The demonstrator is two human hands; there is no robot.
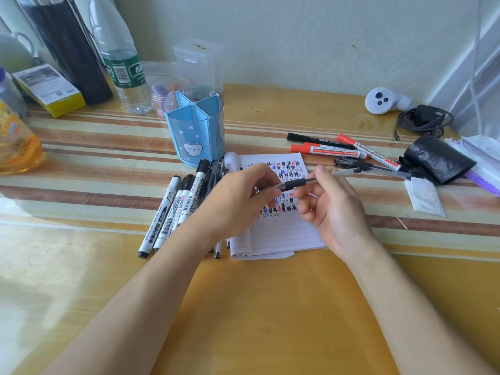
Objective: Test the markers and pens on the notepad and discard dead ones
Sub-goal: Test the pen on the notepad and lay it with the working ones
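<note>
A lined notepad (284, 234) lies at the table's middle, its upper half covered in black, blue and red test marks. Above it I hold a clear pen with a black grip (300, 182) almost level. My right hand (332, 204) pinches its barrel. My left hand (238, 196) grips the tip end, where a cap may sit; the tip itself is hidden. Several black whiteboard markers and pens (178, 209) lie in a bunch left of the pad. Red and black markers (332, 150) and a black pen (359, 165) lie to the upper right.
A blue divided pen holder (194, 128) stands behind the pad. A water bottle (121, 66), boxes and a yellow bottle (16, 142) crowd the back left. At the right are a white controller (381, 100), a coiled cable (424, 120), a black bag (438, 158) and a white sachet (424, 196).
</note>
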